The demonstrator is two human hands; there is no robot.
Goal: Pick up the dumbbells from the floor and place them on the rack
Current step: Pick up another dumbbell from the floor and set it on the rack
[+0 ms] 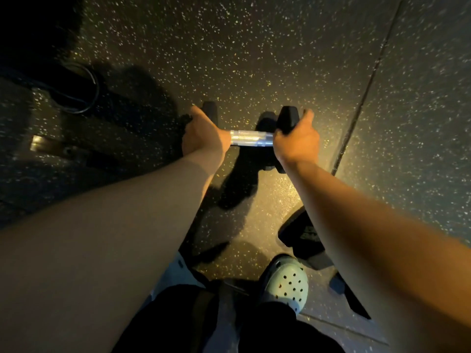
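A dumbbell (251,138) with black hex heads and a shiny metal handle hangs crosswise in front of me, above the speckled rubber floor. My left hand (204,136) wraps around its left head. My right hand (297,142) grips its right head, fingers curled over the black weight. A second black dumbbell (298,229) lies on the floor near my right foot, partly hidden behind my right forearm. No rack shows clearly in this dim view.
My foot in a pale perforated clog (289,284) stands at the bottom centre. At left, a dark equipment base with a looped cable (84,93) and a metal foot (40,143) rests on the floor. A floor seam (367,90) runs diagonally at right.
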